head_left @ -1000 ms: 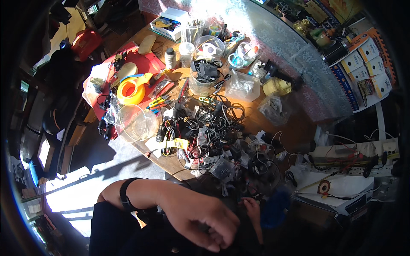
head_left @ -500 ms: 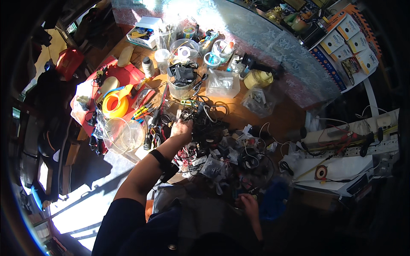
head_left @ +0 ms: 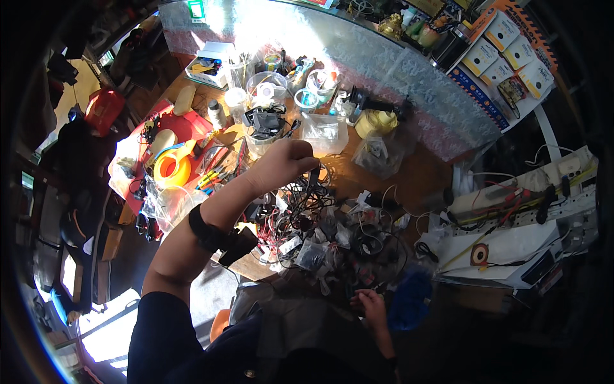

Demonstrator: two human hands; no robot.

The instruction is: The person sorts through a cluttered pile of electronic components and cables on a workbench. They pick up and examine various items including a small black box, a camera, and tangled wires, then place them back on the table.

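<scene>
My left hand [head_left: 289, 163] is raised over the middle of the workbench, fingers curled closed. A black cable [head_left: 314, 176] hangs from its fingertips toward a tangled heap of cables [head_left: 306, 208], mostly black with some red and white. Lower right, in shadow at the bench's near side, my right hand [head_left: 373, 306] has its fingers bent together; what they hold, if anything, is too dark to make out. Close to it lies a blue cloth-like bundle [head_left: 411, 299]. Small clear plastic bags [head_left: 311, 255] lie among the wires between my hands.
Behind the heap stand a tub of black adapters [head_left: 263, 131], a clear square container [head_left: 324, 132] and several round tubs. A yellow-orange tape roll [head_left: 173, 168] rests on red material at left. A white board with a small speaker [head_left: 480, 254] is at right.
My left hand has lifted out of the cable heap, up and to the right, with the black cable hanging from it. My right hand has barely moved. The view has shifted slightly.
</scene>
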